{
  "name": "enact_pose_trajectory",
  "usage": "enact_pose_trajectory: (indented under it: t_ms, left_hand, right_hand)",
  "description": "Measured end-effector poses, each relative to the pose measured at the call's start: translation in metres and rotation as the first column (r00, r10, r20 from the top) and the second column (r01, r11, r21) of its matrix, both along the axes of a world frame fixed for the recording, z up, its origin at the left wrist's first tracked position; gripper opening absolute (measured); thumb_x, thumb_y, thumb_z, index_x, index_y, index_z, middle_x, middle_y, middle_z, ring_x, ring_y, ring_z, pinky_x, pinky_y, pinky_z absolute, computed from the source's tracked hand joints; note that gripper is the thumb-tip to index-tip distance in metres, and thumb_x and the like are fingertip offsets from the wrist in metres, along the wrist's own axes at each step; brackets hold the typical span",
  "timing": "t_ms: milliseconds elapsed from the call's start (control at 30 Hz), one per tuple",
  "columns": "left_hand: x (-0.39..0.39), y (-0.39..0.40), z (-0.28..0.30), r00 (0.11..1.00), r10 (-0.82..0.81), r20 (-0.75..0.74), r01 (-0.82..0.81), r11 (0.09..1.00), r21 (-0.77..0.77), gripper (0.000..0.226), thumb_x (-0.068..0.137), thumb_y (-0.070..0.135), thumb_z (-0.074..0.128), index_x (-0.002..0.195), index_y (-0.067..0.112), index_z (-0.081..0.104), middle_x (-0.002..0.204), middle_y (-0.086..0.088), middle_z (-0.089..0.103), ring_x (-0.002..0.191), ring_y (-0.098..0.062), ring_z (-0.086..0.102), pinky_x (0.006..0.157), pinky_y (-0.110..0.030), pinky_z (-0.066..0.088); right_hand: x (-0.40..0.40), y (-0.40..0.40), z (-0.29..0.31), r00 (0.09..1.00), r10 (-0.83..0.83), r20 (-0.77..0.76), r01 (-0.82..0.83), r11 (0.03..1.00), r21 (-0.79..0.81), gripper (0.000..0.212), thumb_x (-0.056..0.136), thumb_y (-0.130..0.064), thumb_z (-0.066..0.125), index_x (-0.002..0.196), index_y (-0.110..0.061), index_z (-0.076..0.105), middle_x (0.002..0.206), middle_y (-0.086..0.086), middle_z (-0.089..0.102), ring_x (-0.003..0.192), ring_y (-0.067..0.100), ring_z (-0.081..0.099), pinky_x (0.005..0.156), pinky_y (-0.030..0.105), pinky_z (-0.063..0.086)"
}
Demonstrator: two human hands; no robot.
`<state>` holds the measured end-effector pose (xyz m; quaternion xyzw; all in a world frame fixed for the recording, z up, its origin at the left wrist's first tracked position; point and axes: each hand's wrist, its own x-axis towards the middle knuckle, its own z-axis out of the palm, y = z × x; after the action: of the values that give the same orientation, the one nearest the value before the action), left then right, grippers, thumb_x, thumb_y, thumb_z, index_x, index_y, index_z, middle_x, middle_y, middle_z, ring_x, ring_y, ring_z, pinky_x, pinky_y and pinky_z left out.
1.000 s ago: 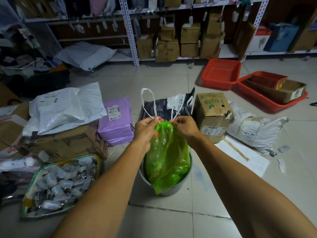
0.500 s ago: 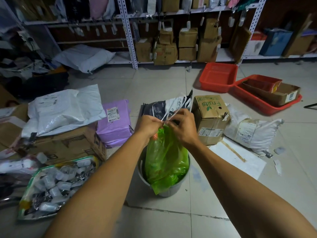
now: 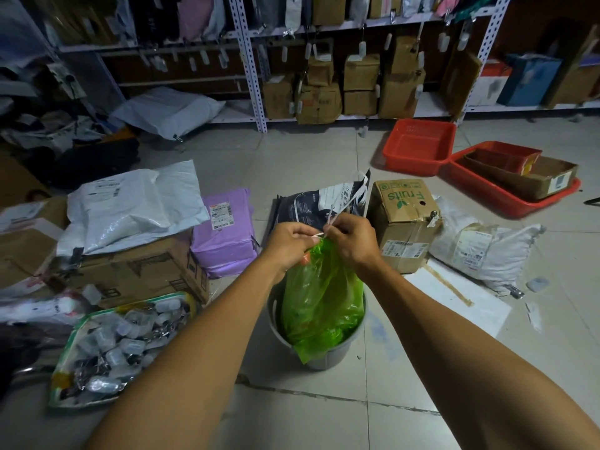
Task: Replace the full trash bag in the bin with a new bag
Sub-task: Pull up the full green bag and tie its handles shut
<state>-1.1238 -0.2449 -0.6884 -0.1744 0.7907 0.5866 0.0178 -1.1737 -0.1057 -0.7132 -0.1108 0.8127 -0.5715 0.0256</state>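
A full green trash bag [image 3: 319,300] stands in a small grey bin [image 3: 328,354] on the tiled floor in front of me, its lower flap hanging over the bin's rim. The bag's neck is gathered at the top. My left hand [image 3: 292,241] and my right hand [image 3: 352,240] meet just above it, each pinching the bag's white drawstring [image 3: 331,219], which runs taut between them and loops up past my right fingers.
A dark printed bag [image 3: 311,206] and a "Fruits" carton [image 3: 404,222] stand just behind the bin. A purple parcel [image 3: 227,232], white mailers and boxes lie at left, a tray of small packets [image 3: 113,345] front left. Red crates [image 3: 418,146] and shelving stand beyond.
The long drawstring loop that stood up above my left hand has been pulled in. My hands have drawn close together over the bag's neck, working the string between them.
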Motion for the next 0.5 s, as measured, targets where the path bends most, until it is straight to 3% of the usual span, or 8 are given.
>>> enact_pose_trajectory:
  t_ms: [133, 333, 500]
  left_hand:
    - [0.0055, -0.0026, -0.0043, 0.997, 0.001, -0.072, -0.003, 1.0, -0.019, 0.007, 0.088, 0.01, 0.071, 0.094, 0.012, 0.067, 0.092, -0.009, 0.071, 0.075, -0.016, 0.065, 0.06, -0.026, 0.052]
    - [0.0072, -0.0005, -0.0038, 0.989, 0.05, -0.14, -0.05, 0.999, 0.008, 0.02, 0.087, 0.004, 0.069, 0.074, 0.015, 0.058, 0.088, -0.009, 0.069, 0.077, -0.02, 0.064, 0.061, -0.031, 0.053]
    - [0.0054, 0.001, -0.0054, 0.985, 0.1, -0.137, -0.093, 0.994, 0.059, 0.026, 0.088, -0.005, 0.063, 0.072, 0.015, 0.059, 0.092, -0.01, 0.071, 0.099, -0.027, 0.069, 0.085, -0.044, 0.056]
  right_hand:
    - [0.0014, 0.0012, 0.0017, 0.998, -0.053, 0.035, 0.055, 0.997, -0.058, 0.013, 0.083, -0.022, 0.075, 0.082, -0.011, 0.067, 0.08, 0.002, 0.071, 0.076, 0.017, 0.068, 0.07, 0.034, 0.057]
    - [0.0046, 0.0031, 0.0041, 0.996, 0.088, 0.0, -0.087, 0.989, 0.117, 0.016, 0.092, -0.023, 0.065, 0.097, -0.013, 0.076, 0.088, -0.002, 0.072, 0.082, 0.013, 0.067, 0.078, 0.034, 0.057]
    - [0.0067, 0.0055, 0.0082, 0.977, 0.181, 0.111, -0.198, 0.965, 0.169, 0.009, 0.09, -0.018, 0.066, 0.091, -0.015, 0.074, 0.083, 0.002, 0.07, 0.077, 0.017, 0.066, 0.069, 0.033, 0.056]
